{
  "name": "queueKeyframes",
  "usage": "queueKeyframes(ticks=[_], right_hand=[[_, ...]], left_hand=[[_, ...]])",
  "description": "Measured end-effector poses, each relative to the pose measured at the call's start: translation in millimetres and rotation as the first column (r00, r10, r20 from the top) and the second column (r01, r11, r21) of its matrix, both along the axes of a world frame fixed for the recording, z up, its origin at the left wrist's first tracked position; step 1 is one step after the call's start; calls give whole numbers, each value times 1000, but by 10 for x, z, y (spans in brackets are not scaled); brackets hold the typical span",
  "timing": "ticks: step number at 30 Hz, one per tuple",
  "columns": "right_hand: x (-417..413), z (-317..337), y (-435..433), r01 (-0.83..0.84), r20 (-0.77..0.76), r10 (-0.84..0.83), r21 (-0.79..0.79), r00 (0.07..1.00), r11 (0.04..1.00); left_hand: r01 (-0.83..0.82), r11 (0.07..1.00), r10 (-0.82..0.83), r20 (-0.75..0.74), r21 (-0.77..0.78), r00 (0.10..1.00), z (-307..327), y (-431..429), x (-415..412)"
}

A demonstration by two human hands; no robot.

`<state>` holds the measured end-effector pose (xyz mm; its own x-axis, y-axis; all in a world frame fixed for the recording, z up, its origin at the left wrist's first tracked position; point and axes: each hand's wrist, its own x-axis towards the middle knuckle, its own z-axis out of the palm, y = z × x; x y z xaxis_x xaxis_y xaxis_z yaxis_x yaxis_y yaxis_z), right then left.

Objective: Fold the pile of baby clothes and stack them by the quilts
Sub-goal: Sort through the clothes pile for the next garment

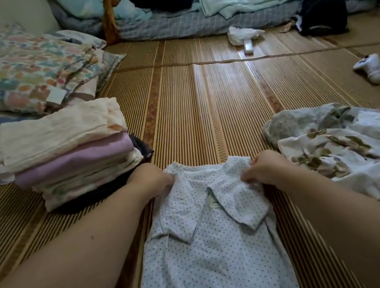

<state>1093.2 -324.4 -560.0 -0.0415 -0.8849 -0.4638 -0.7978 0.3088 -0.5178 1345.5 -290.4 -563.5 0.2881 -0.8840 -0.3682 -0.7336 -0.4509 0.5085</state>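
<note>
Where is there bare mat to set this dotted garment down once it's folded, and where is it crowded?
Bare mat runs straight ahead of the dotted garment, between the folded stack on the left and the floral pile on the right, up to the mattress. Crowded: left, where the stack sits by the quilts; right, with the pile and a white controller.
</note>
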Motion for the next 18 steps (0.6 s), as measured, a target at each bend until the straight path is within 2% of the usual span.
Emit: queueKeyframes(ticks=[2, 6, 9, 11, 13, 15, 18], right_hand=[[-24, 47, -87, 40, 107, -34, -56, 994, 998], [-72, 277, -278, 174, 297, -98, -243, 950, 954], [-60, 490, -258, 239, 515, -87, -237, 853, 942], [-92, 580, -113, 184, 556, -15, -248, 831, 951], [-172, 590, 127, 58, 495, 120, -329, 860, 943], [-272, 548, 466, -90, 326, 254, -444, 911, 891], [-435, 413, 989, -224, 66, 305, -536, 950, 814]], left_hand=[[-19, 999, 17, -46, -45, 999, 29, -111, -16], [-158, 952, 80, -282, -264, 956, 214, -234, 46], [-238, 903, 57, -449, -358, 892, 422, -191, 78], [-212, 896, -12, -499, -389, 866, 510, -39, 105], [-75, 892, -123, -398, -446, 909, 524, 185, 133], [97, 870, -239, -241, -484, 941, 506, 473, 149], [236, 830, -329, -102, -506, 939, 431, 953, 157]])
